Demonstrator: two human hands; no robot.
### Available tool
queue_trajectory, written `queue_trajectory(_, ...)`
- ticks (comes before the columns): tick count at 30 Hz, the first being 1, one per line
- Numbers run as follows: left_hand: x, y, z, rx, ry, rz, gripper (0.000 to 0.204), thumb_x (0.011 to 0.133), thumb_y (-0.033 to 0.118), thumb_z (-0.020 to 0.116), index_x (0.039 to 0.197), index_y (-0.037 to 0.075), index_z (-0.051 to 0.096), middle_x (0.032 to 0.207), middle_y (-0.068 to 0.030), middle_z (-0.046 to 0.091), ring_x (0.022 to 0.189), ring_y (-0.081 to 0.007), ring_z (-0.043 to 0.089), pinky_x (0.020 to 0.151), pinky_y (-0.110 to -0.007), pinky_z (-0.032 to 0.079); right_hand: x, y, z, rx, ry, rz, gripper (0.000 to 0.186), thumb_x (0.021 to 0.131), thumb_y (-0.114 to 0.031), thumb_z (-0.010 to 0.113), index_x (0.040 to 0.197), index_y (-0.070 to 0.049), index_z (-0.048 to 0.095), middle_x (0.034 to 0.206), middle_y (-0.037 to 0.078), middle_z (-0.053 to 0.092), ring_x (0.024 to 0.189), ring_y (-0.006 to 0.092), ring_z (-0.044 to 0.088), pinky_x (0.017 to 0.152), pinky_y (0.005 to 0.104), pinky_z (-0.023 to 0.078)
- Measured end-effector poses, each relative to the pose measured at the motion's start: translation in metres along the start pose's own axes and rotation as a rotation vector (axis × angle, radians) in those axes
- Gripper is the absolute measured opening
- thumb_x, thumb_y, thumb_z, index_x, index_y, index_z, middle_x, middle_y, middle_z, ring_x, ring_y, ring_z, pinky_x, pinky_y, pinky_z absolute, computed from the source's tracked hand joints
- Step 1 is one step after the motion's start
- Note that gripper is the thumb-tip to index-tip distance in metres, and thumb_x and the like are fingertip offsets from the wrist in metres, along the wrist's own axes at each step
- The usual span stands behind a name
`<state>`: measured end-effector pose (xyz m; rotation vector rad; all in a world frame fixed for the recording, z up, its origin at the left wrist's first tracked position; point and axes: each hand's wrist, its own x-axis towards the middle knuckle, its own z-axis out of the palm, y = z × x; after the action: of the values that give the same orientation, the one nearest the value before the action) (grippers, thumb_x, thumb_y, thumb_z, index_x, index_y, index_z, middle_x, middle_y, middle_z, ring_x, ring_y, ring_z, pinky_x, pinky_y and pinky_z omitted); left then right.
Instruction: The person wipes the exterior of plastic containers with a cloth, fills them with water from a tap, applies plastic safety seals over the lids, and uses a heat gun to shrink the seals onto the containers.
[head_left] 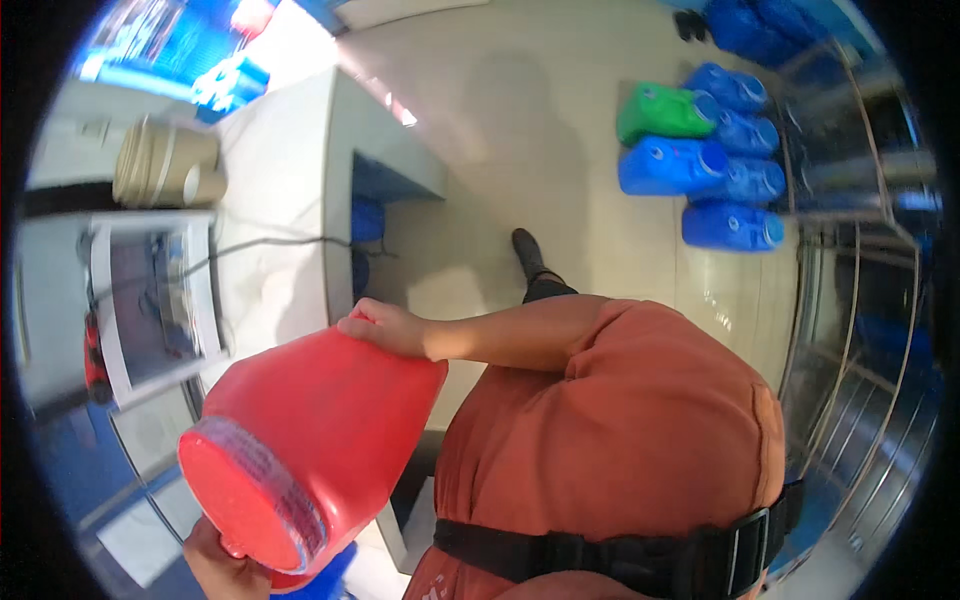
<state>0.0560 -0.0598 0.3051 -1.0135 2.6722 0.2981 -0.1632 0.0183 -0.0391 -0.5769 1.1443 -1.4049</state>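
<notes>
A large red plastic jug (330, 400) is tilted at the lower left, its wide round red cap (245, 500) toward the lower left. A printed band with a filmy look runs around the cap's edge. My right hand (385, 328) reaches across and grips the jug's far end, thumb on top. Down by the cap, my left hand (225, 562) is curled against the jug's lower edge; the frame edge cuts off part of it.
Several blue jugs (665, 165) and a green jug (660, 112) stand on the tiled floor, beside a metal rack (855, 330). To the left is a white counter (285, 150) with a beige canister (165, 165), a dark cable (270, 241) and a white-framed panel (210, 290).
</notes>
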Motion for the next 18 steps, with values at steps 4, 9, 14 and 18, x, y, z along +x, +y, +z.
queue_trajectory(4,0.043,0.109,0.001,-0.146,-0.22,0.121,0.017,0.082,0.007,0.063,0.096,-0.002,0.067,0.082,-0.0172,0.07,0.077,-0.0276,0.068,0.072,-0.038,0.052,-0.031,0.038,-0.064,0.086,0.127,-0.081,0.062,0.099,-0.058,0.052,0.117,0.001,0.061,0.116,0.013,0.066,0.106,0.0203,0.062,0.092,0.0357,0.05)
queue_trajectory(9,0.124,0.186,0.052,0.094,-0.677,0.205,0.024,0.084,0.013,0.073,0.106,0.006,0.072,0.099,-0.0148,0.075,0.094,-0.03,0.073,0.081,-0.039,0.056,-0.088,0.074,-0.18,0.038,0.299,-0.222,0.071,0.1,-0.063,0.041,0.086,-0.001,0.071,0.086,0.016,0.07,0.087,0.0276,0.066,0.083,0.0431,0.05)
queue_trajectory(14,0.226,0.237,0.224,0.088,-0.722,0.75,0.029,0.088,0.024,0.068,0.111,0.007,0.068,0.103,-0.0217,0.07,0.096,-0.0409,0.067,0.081,-0.049,0.054,-0.179,0.133,-0.371,-0.994,0.456,0.029,0.033,0.093,-0.035,0.06,0.109,-0.009,0.07,0.105,0.021,0.068,0.107,0.0408,0.062,0.095,0.0489,0.049)
queue_trajectory(18,0.304,0.248,0.411,0.399,-0.551,0.939,0.032,0.091,0.037,0.066,0.104,0.007,0.067,0.104,-0.0242,0.068,0.092,-0.0437,0.067,0.077,-0.055,0.053,-0.408,0.261,-0.464,-0.678,1.216,0.372,0.041,0.098,-0.037,0.057,0.124,-0.007,0.066,0.134,0.02,0.058,0.127,0.0372,0.053,0.11,0.0474,0.04)
